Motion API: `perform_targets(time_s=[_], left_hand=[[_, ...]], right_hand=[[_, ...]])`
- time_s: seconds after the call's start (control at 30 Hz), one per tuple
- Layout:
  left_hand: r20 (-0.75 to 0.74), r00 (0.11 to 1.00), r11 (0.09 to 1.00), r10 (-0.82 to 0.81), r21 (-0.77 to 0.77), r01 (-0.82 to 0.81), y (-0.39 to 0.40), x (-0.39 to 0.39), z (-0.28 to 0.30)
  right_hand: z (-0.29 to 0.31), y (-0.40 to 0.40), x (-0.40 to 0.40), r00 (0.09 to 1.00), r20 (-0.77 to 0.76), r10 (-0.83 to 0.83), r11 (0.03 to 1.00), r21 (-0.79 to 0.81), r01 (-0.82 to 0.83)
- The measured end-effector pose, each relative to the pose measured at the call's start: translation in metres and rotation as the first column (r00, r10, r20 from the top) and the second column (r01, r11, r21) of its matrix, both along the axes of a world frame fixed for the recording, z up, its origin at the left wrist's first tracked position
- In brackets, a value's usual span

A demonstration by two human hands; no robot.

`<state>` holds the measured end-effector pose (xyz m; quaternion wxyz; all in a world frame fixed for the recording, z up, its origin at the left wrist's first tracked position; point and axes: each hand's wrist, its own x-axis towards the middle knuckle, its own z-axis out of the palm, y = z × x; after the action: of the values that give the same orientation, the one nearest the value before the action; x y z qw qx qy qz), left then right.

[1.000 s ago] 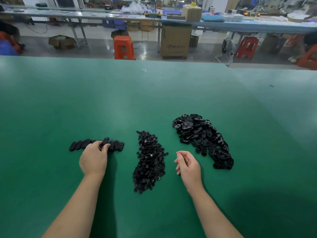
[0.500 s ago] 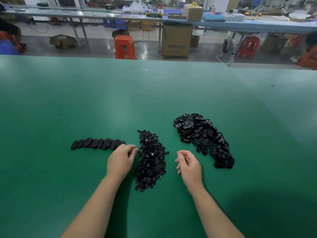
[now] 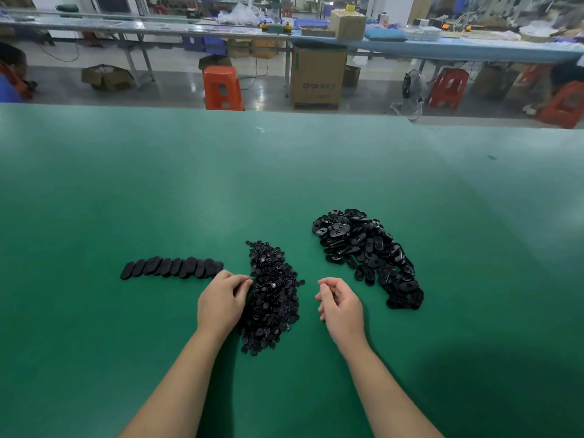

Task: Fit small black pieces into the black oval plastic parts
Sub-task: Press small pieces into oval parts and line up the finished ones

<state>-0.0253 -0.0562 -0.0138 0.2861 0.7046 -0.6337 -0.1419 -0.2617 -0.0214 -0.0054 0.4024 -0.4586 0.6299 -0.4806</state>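
A heap of small black pieces [image 3: 275, 298] lies in the middle of the green table [image 3: 284, 172]. To its right is a bigger heap of black oval plastic parts [image 3: 369, 254]. On the left, a row of oval parts [image 3: 172, 267] lies overlapped in a line. My left hand [image 3: 221, 300] is at the left edge of the small-piece heap with bent fingertips touching it. I cannot see whether they pinch a piece. My right hand [image 3: 339, 300] hovers between the two heaps, fingers loosely curled, with nothing visible in it.
The green table stretches far ahead and to both sides. Beyond its far edge are orange stools [image 3: 222, 88], a cardboard box [image 3: 317, 77] and long workbenches [image 3: 442, 49] with clutter.
My left hand left the row of oval parts and moved right to the heap of small pieces. My right hand stayed where it was.
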Motion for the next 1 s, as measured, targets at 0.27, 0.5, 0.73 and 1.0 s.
perform_targets(time_s=[0.27, 0.5, 0.73, 1.0], left_hand=[[-0.01, 1.0, 0.999, 0.014, 0.035, -0.013, 0.003, -0.001, 0.001], [-0.003, 0.999, 0.999, 0.036, 0.027, -0.036, 0.001, -0.002, 0.001], [-0.023, 0.999, 0.999, 0.029, 0.017, -0.029, 0.002, -0.003, 0.001], [-0.021, 0.999, 0.999, 0.038, 0.01, -0.037, 0.001, -0.002, -0.001]], right_hand=[[0.002, -0.004, -0.001, 0.999, -0.039, 0.03, 0.999, 0.031, -0.029], [0.015, -0.035, -0.014, 0.801, -0.596, 0.055, 0.994, -0.043, -0.101], [0.015, -0.063, -0.032, 0.401, -0.867, 0.297, 0.952, 0.237, -0.193], [0.018, -0.045, -0.033, 0.396, -0.889, 0.232, 0.964, 0.156, -0.215]])
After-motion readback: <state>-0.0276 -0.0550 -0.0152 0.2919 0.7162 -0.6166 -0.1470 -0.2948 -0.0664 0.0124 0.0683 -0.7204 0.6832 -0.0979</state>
